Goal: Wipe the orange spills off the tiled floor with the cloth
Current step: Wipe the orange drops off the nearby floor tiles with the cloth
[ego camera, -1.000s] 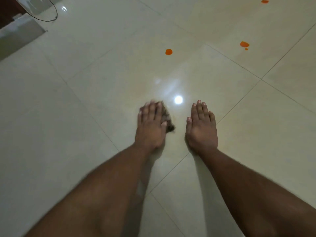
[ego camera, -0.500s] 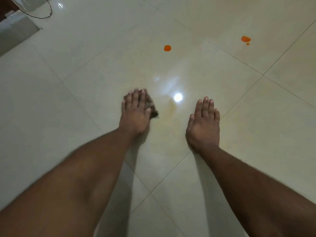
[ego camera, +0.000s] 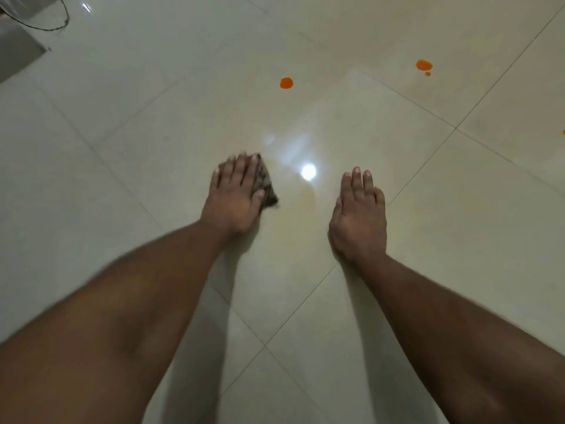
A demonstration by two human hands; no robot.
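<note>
My left hand [ego camera: 235, 194] presses flat on a small dark cloth [ego camera: 266, 185] on the glossy cream tiled floor [ego camera: 153, 148]; only the cloth's right edge shows from under my fingers. My right hand [ego camera: 359, 215] rests palm down on the floor, fingers together, holding nothing. A faint yellowish smear [ego camera: 305, 197] lies between the two hands. Farther ahead sit a round orange spill [ego camera: 286, 83] and a second orange spill with a small drop beside it [ego camera: 424, 65]. A sliver of orange [ego camera: 563, 132] shows at the right edge.
A black cable [ego camera: 46, 26] loops on the floor at the far left, next to a grey raised surface [ego camera: 15, 53]. A bright light reflection [ego camera: 308, 172] glares off the tile between my hands.
My left hand slid the cloth left across the tile and then slightly back toward the centre, leaving a faint smear. My right hand stayed planted. The view shifted a little.
</note>
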